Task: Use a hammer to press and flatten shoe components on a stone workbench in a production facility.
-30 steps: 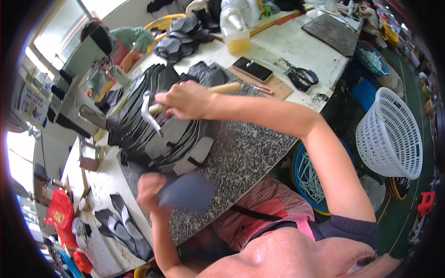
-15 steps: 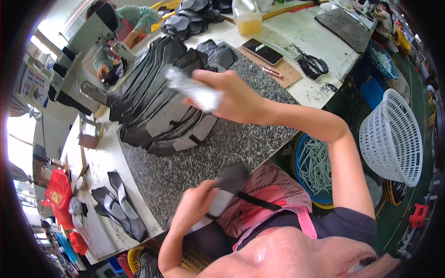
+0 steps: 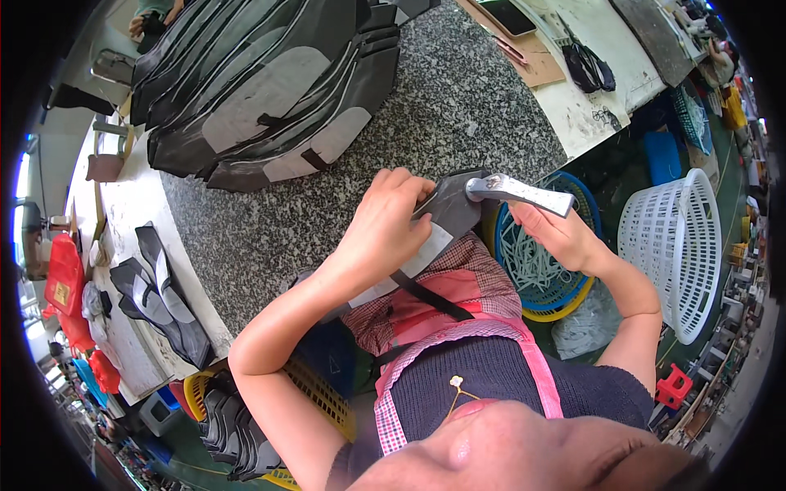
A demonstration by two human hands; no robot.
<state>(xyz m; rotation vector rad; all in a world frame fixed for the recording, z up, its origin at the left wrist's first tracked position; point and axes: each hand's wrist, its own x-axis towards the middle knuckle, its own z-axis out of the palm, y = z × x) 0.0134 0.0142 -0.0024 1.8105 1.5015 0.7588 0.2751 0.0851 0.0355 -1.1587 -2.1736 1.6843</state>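
Note:
My left hand [image 3: 383, 233] presses a dark grey cut piece with a pale lining [image 3: 449, 214] against the near edge of the speckled granite slab [image 3: 327, 204]. My right hand [image 3: 561, 237] grips a silvery metal tool [image 3: 517, 193] whose head rests on the piece's top right corner. A black strap hangs from the piece over my pink apron. A big fanned stack of dark grey and light grey pieces [image 3: 270, 90] lies at the slab's far side, apart from both hands.
A blue basket of white strips [image 3: 536, 266] and a white slatted basket [image 3: 679, 245] stand on the floor to the right. Dark pieces [image 3: 155, 295] lie on the left table, with a yellow basket [image 3: 311, 389] below it. A phone [image 3: 512, 15] and a black tool [image 3: 591, 67] lie at the back.
My right hand has carried the tool from the stack back to the slab's near edge. My left hand has lifted the grey piece from my lap onto that edge.

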